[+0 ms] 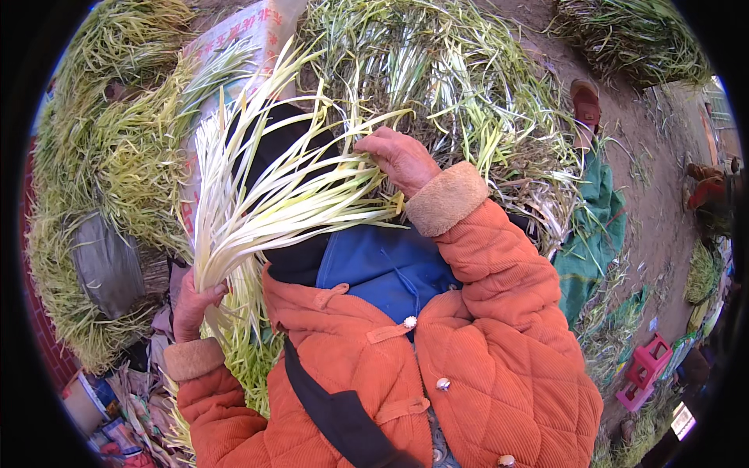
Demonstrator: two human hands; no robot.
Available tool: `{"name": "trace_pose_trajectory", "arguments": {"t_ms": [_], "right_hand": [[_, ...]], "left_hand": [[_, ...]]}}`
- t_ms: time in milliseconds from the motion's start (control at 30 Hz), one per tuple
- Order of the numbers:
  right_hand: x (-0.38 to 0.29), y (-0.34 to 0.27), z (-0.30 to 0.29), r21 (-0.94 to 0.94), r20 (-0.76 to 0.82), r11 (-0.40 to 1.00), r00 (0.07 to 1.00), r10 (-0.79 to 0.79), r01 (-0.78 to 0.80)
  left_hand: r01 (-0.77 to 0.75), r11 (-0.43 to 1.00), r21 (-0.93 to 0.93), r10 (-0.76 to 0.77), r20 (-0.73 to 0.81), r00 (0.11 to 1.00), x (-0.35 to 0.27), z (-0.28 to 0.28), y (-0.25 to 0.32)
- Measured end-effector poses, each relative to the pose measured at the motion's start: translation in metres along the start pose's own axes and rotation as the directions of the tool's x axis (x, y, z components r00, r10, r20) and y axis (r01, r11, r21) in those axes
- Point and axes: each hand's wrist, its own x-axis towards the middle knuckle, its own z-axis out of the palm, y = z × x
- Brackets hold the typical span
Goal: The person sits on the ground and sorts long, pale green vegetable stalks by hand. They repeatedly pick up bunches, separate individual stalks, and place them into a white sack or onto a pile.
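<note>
My left hand [196,301] is closed around the lower end of a bunch of pale garlic-chive-like stalks [257,216]. White at the gripped end, the stalks fan out up and to the right, with yellow-green tips. At those tips is my right hand [404,161], its fingers pinched on a few leaf ends. My lap, in blue cloth [368,263], lies under the fan. Beyond the right hand spreads a large heap of green and white stalks [421,70], partly dry and soiled. More light green leaves [248,351] hang below my left hand.
A printed woven sack [234,29] lies ahead. Left are tall leaf piles [129,134] and a grey plastic-wrapped bundle [108,263]. On the right are a shoe [585,105], a green woven sack [594,216], a pink plastic stool [646,368] and another leaf pile [638,41].
</note>
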Motion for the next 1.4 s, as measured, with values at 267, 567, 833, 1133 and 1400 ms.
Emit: {"name": "trace_pose_trajectory", "arguments": {"t_ms": [267, 567, 833, 1133, 1400], "right_hand": [[-0.007, -0.004, 0.012, -0.208, -0.038, 0.977, 0.997, -0.061, 0.052], [0.008, 0.016, -0.041, -0.195, -0.479, 0.881, 0.826, 0.298, -0.431], [0.053, -0.041, -0.043, -0.156, -0.322, 0.977, 0.927, -0.192, 0.148], [-0.016, -0.073, 0.003, 0.056, 0.218, 0.993, 0.97, -0.112, 0.102], [-0.034, -0.015, -0.041, -0.017, 0.081, 0.994, 0.991, 0.11, -0.109]], "left_hand": [[0.053, 0.998, 0.033, -0.053, 0.021, 0.998, 0.001, -0.005, -0.001], [0.076, 0.996, 0.055, -0.077, 0.027, 0.997, 0.002, -0.006, -0.007], [0.022, 0.999, -0.042, -0.02, 0.062, 0.998, 0.002, 0.0, 0.001], [-0.222, 0.908, -0.355, 0.212, -0.067, 0.975, 0.01, 0.014, 0.039], [-0.07, 0.988, -0.139, 0.053, -0.125, 0.991, -0.007, 0.003, 0.001]]}}
